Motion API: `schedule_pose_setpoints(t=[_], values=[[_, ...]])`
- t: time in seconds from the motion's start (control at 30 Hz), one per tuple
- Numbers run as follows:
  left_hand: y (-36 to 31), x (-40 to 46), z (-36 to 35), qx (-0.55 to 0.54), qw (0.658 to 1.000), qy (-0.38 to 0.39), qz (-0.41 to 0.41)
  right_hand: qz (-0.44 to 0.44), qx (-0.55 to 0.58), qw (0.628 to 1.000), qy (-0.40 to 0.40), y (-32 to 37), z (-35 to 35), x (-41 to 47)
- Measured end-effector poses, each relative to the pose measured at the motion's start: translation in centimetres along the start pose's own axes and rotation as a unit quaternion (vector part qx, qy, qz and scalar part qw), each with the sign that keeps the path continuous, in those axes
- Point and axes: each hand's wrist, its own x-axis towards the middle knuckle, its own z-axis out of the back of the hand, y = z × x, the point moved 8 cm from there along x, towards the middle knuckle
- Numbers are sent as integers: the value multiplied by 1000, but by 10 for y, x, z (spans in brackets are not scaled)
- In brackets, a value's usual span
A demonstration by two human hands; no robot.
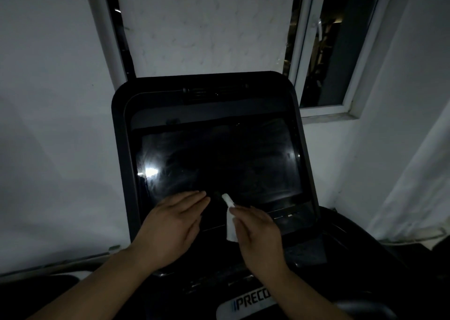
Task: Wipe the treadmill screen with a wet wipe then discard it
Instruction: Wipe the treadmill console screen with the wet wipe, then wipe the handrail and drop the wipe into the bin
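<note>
The treadmill screen (219, 159) is a dark glossy panel in a black console, tilted toward me, with smear marks and a bright glare spot at its left. My right hand (258, 232) pinches a white wet wipe (230, 218); the wipe's twisted tip touches the screen's lower middle and the rest hangs down. My left hand (170, 227) lies flat over the lower left of the screen, fingers together and extended, holding nothing.
The black console frame (121, 149) surrounds the screen, with a logo plate (246, 305) below. A white wall is behind, and a window frame (326, 110) stands at the upper right. The room is dim.
</note>
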Motion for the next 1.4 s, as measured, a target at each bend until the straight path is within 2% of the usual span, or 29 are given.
schedule_pose_setpoints(t=[0.1,0.23,0.37,0.5,0.63,0.83,1.0,1.1,1.27,1.4], values=[[1,7,-2,-84,995,26,54,-12,43,999,-1,9,11,16],[-1,18,-3,-172,978,29,116,-38,34,998,30,19,20,24],[-12,21,-10,-192,974,24,117,-77,32,996,45,22,43,16],[-37,19,-18,-189,977,21,99,-102,7,995,24,19,86,-3],[-83,28,-27,-234,968,36,78,-142,-42,989,-4,13,130,-28],[-177,34,-21,-258,965,45,10,-188,-66,978,-66,28,214,-88],[-286,15,-41,-182,975,90,-87,-215,-176,956,-92,46,310,-179],[-361,-7,-48,-147,974,117,-123,-197,-236,946,-100,60,371,-235],[-461,-27,-58,-118,971,172,-118,-166,-336,924,-81,70,447,-304],[-546,-44,-51,-112,961,220,-125,-200,-414,886,-61,81,506,-359]])
